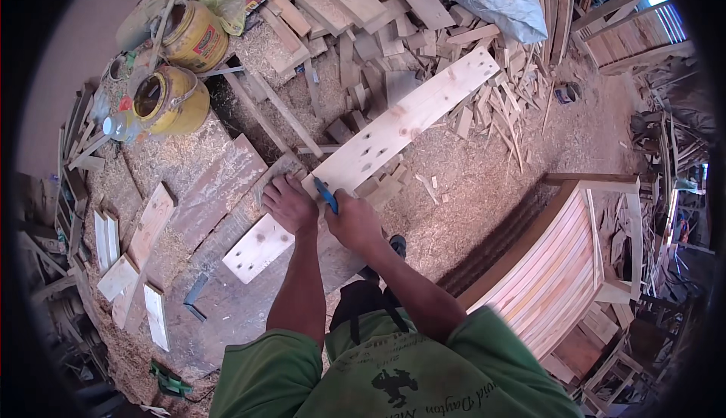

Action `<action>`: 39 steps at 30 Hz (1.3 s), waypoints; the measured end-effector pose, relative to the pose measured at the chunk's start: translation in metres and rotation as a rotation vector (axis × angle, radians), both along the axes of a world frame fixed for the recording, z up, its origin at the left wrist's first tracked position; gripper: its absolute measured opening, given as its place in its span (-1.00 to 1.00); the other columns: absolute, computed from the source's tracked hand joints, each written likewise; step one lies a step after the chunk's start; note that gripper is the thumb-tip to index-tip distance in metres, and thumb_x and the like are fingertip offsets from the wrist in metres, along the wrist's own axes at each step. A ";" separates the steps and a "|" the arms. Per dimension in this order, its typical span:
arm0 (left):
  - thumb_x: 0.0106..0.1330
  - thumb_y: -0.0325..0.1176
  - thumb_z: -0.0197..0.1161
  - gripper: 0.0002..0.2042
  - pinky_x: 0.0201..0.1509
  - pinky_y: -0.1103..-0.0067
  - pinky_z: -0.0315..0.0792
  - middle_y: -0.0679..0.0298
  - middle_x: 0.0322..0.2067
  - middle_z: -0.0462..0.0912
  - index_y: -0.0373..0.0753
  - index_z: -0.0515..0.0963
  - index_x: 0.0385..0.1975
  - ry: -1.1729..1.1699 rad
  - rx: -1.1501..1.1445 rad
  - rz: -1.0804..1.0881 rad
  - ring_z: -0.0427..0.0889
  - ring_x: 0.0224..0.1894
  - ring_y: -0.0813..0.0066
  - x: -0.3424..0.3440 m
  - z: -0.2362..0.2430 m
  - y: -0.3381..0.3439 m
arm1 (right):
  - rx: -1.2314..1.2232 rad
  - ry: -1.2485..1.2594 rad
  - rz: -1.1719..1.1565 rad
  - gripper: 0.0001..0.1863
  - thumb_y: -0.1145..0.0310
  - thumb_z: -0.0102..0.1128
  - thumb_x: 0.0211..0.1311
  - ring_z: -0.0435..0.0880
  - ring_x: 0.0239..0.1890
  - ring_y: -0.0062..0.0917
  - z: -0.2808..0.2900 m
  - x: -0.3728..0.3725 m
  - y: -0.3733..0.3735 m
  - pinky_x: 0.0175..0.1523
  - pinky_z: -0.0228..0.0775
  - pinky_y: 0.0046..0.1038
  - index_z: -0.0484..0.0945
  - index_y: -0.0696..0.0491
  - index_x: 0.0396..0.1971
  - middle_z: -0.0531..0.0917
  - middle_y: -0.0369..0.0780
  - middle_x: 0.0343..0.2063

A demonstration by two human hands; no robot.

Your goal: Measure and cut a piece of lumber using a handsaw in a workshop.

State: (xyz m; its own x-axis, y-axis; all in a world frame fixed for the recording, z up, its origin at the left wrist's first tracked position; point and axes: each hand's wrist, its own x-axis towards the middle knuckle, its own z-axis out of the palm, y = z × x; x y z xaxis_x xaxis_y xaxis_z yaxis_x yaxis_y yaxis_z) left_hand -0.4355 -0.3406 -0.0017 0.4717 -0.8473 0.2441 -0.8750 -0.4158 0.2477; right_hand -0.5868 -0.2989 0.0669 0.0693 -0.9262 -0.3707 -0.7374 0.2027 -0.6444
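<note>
A long pale plank (412, 122) with dark knots lies diagonally across the worn work table, its far end reaching out over the offcuts. My left hand (290, 203) lies across the plank, fingers bent over its left edge and pressing it down. Close beside it, my right hand (352, 221) is closed around a slim blue tool (326, 194), which points away from me at the plank's surface. The tool's working end is too small to make out, and part of it is hidden in my fist.
On the table's left are a dark metal square (196, 297) and short wood pieces (156, 316). Two yellow buckets (178, 100) and a clear bottle (121, 126) stand at the back left. Scrap wood (393, 47) is heaped ahead. A slatted wooden frame (541, 267) stands on the right.
</note>
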 end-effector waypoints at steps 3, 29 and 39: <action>0.69 -0.11 0.12 -0.74 0.20 0.05 0.38 0.01 -0.09 0.55 -0.20 0.53 -0.04 -0.030 0.000 -0.002 0.52 0.03 -0.10 -0.002 0.004 -0.001 | -0.072 -0.055 -0.040 -0.65 0.23 0.33 0.46 0.79 -0.30 0.19 0.069 -0.038 0.051 -0.15 0.65 0.14 0.65 0.03 0.15 0.77 0.08 -0.40; 0.68 -0.12 0.13 -0.75 0.26 0.05 0.37 0.03 -0.07 0.53 -0.19 0.52 -0.05 -0.009 0.012 0.033 0.52 0.05 -0.07 -0.001 0.001 -0.002 | -0.088 -0.086 -0.052 -0.68 0.19 0.36 0.50 0.80 -0.30 0.16 0.012 -0.007 0.007 -0.24 0.62 0.05 0.69 0.12 0.02 0.76 0.10 -0.43; 0.65 -0.12 0.17 -0.76 0.28 0.09 0.39 0.07 -0.06 0.54 -0.17 0.54 -0.01 0.037 0.000 0.053 0.53 0.07 -0.02 -0.002 0.004 -0.004 | -0.018 -0.034 -0.113 -0.73 0.27 0.39 0.50 0.88 -0.42 -0.13 0.114 -0.092 0.145 -0.31 0.65 -0.19 0.72 0.16 -0.02 0.75 0.01 -0.52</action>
